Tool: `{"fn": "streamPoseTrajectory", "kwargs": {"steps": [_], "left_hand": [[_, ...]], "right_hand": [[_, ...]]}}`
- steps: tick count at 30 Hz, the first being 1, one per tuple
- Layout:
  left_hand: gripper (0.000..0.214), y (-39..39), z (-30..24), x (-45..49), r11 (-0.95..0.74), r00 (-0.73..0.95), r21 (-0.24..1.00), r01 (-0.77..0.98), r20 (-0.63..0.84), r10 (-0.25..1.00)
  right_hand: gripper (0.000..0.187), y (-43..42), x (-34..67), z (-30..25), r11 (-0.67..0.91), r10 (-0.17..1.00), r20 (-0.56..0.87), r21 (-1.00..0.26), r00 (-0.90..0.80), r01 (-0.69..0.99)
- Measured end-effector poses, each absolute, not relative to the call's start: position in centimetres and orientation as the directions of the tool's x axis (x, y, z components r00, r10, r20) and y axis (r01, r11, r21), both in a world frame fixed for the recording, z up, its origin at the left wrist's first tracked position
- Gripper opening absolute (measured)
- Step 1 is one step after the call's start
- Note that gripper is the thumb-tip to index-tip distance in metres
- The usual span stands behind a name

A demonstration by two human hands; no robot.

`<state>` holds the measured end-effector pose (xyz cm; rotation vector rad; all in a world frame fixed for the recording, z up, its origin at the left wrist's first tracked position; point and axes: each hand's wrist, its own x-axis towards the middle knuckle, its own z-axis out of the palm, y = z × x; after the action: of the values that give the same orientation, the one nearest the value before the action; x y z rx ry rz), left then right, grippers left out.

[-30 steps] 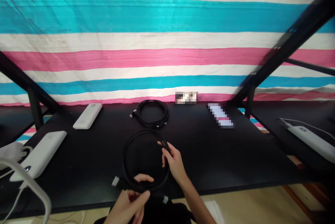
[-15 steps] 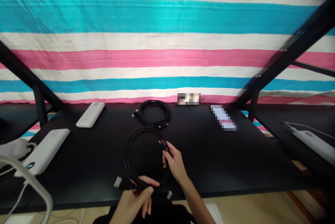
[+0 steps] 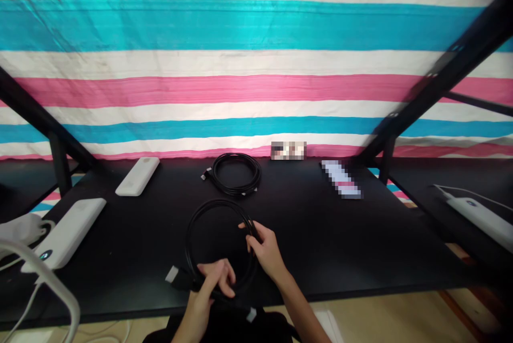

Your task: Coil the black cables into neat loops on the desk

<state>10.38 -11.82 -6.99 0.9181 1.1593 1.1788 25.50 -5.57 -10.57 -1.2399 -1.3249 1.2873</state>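
A coiled black cable (image 3: 188,241) with wide, flat plugs is held in a loop over the near half of the table. My right hand (image 3: 266,249) is closed around the coil's right side, thumb inside the ring. At the bottom of the loop my left hand (image 3: 212,284) is closed on the strands, its thumb and bent fingers over them. One pale-tipped plug (image 3: 172,274) sticks out to the left of that hand; another plug (image 3: 250,314) hangs to its right at the table edge. Just beyond lies a second coiled black cable (image 3: 235,173), flat on the table.
Two white power banks (image 3: 137,176) lie at the left of the black table (image 3: 328,257), beside a white charger (image 3: 24,228) and a thick white curved bar. A phone-shaped blurred thing (image 3: 340,178) rests at right. Black slanted frame posts (image 3: 425,86) flank a striped sheet.
The loop has shifted slightly left and toward me. My left hand has turned, its fingers now curling over the bottom of the coil, and both plugs have moved a little left and down.
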Motion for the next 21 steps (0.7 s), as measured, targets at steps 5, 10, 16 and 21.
{"fn": "streamPoseTrajectory", "kwargs": {"steps": [5,10,16,21], "left_hand": [[0.043,-10.0,-5.2,10.7,0.162,0.025,0.939,-0.303,-0.162,0.987],[0.066,-11.2,-3.8,11.1,0.356,0.119,0.671,-0.650,-0.373,0.920],[0.076,-12.2,-5.7,12.4,0.482,0.242,0.636,-0.603,-0.430,0.870],[0.065,-12.2,-7.1,12.1,0.397,0.067,0.733,-0.552,-0.436,0.898]], "right_hand": [[0.022,-5.5,25.6,-10.6,-0.034,0.995,-0.039,-0.998,-0.097,0.052],[0.012,-5.7,25.5,-10.4,-0.035,0.996,-0.035,-0.999,-0.085,-0.005],[0.024,-5.5,25.7,-10.1,-0.141,0.990,-0.136,-0.962,-0.038,-0.234],[0.046,-5.1,26.7,-8.7,-0.258,0.966,-0.244,-0.883,-0.086,-0.392]]}}
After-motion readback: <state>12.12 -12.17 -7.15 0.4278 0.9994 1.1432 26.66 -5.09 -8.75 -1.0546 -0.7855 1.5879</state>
